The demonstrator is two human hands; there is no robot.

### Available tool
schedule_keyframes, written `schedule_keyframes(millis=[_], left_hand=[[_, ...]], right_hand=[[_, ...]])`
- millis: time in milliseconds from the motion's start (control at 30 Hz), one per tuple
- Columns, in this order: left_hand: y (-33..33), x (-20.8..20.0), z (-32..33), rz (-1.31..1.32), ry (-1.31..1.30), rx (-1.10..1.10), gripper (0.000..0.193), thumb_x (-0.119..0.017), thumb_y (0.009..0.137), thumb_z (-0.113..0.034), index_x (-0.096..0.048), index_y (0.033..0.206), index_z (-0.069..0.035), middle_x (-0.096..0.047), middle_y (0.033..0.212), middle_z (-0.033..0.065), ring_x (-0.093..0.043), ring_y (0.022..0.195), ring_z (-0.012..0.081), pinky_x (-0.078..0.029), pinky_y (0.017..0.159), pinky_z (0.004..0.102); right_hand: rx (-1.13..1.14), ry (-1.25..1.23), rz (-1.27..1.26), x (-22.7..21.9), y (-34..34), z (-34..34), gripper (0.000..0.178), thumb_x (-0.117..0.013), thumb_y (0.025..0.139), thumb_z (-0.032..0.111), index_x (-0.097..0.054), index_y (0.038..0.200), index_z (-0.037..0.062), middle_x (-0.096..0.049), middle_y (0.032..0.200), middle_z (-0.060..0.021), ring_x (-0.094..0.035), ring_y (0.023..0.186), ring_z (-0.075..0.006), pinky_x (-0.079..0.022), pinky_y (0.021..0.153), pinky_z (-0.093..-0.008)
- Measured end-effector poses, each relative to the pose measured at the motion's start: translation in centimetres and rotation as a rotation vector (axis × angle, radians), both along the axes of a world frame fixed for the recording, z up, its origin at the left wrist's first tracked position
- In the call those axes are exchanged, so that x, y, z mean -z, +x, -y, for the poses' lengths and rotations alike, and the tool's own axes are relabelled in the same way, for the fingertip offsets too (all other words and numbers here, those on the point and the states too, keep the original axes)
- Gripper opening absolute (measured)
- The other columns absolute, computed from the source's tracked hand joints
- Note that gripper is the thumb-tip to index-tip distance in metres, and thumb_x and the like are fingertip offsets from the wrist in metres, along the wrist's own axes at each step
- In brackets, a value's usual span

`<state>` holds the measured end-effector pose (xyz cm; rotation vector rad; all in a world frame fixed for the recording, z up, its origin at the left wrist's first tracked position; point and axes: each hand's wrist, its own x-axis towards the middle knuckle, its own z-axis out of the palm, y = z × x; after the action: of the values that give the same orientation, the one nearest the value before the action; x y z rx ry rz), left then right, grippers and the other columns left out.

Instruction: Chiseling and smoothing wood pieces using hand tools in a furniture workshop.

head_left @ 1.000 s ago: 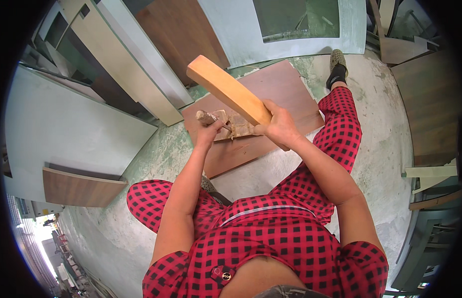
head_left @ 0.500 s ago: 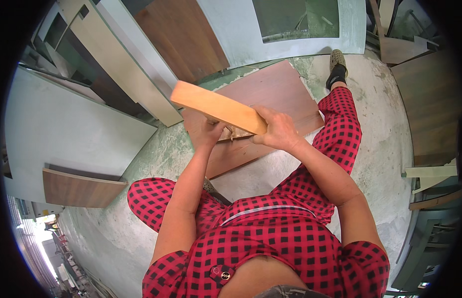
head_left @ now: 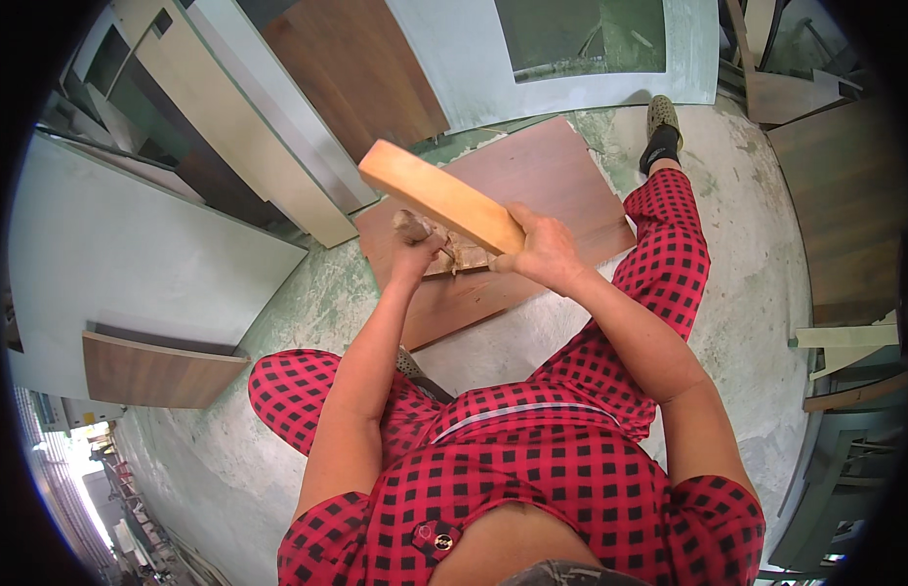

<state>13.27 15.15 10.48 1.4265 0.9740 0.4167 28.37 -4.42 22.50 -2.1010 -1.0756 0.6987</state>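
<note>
My right hand (head_left: 544, 256) is closed round the near end of a thick, pale wooden block (head_left: 436, 195). The block slants up to the left, its far end raised above the work. Below it, my left hand (head_left: 416, 262) grips a chisel by its worn wooden handle (head_left: 411, 226), whose top shows above the fist. Its blade is mostly hidden, but points toward a roughly cut patch (head_left: 461, 256) with splinters. This patch lies on a reddish-brown wooden board (head_left: 547, 176) on the floor between my legs. Block and chisel handle are apart.
A white panel with a rectangular opening (head_left: 464, 68) stands at the back beside a brown board (head_left: 351, 68). Long pale planks (head_left: 229, 127) lean at the left, near a large grey-white sheet (head_left: 142, 244) and a brown offcut (head_left: 161, 369). More boards (head_left: 849, 215) line the right.
The block has shifted slightly right, its far end rising away from the left hand. The chisel handle's top, hidden before, now shows. My left hand stays nearly in place.
</note>
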Motion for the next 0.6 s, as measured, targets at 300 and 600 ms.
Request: schedule_keyframes(millis=[300, 600], left_hand=[[-0.7, -0.7, 0.3, -0.002, 0.060, 0.032, 0.010, -0.068, 0.071, -0.006, -0.060, 0.076, -0.005, -0.061, 0.070, 0.0009, -0.057, 0.062, 0.0105, -0.046, 0.053, 0.0253], [-0.4, 0.3, 0.9, 0.101, 0.237, 0.083, 0.017, -0.072, 0.074, -0.010, -0.066, 0.087, -0.001, -0.068, 0.080, 0.0057, -0.064, 0.075, 0.0127, -0.051, 0.067, 0.0286]], right_hand=[[0.062, 0.120, -0.046, -0.1, 0.1, -0.1, 0.070, -0.074, 0.055, 0.032, -0.054, 0.116, 0.0042, -0.064, 0.092, -0.0210, -0.061, 0.088, -0.0359, -0.048, 0.075, -0.0424], [-0.102, 0.290, 0.063, -0.5, -0.3, 0.6, 0.075, -0.077, 0.056, 0.027, -0.052, 0.124, 0.0060, -0.063, 0.105, -0.0176, -0.062, 0.094, -0.0328, -0.049, 0.082, -0.0389]])
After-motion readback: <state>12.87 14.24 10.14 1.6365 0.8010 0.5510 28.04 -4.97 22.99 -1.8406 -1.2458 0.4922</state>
